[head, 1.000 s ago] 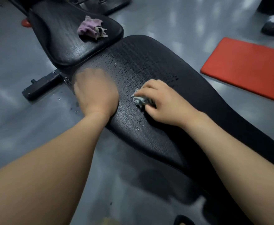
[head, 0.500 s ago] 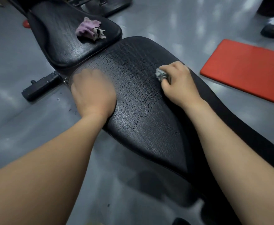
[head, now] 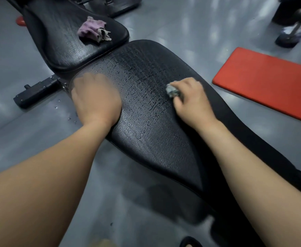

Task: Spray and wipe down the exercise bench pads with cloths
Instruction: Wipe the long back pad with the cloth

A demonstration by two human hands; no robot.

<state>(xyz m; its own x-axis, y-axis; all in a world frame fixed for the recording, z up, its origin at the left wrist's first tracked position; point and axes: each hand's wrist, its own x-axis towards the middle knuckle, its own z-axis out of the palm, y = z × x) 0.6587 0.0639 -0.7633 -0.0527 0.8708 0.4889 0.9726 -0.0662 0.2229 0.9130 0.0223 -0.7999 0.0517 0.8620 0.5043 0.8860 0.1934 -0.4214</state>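
On bench pad (head: 146, 125) | right hand (head: 192, 99), grey cloth (head: 172, 90) | slid slightly nearer

Light: dim, cool, overhead.
Glare: pale patches on floor (head: 208, 32) beyond the right hand (head: 190, 98).
Blur: left hand (head: 96, 100) smeared.
Shadow: soft, below both wrists.

Left hand (head: 96, 102) and right hand (head: 190, 98) bare; forearms bare, unsleeved.
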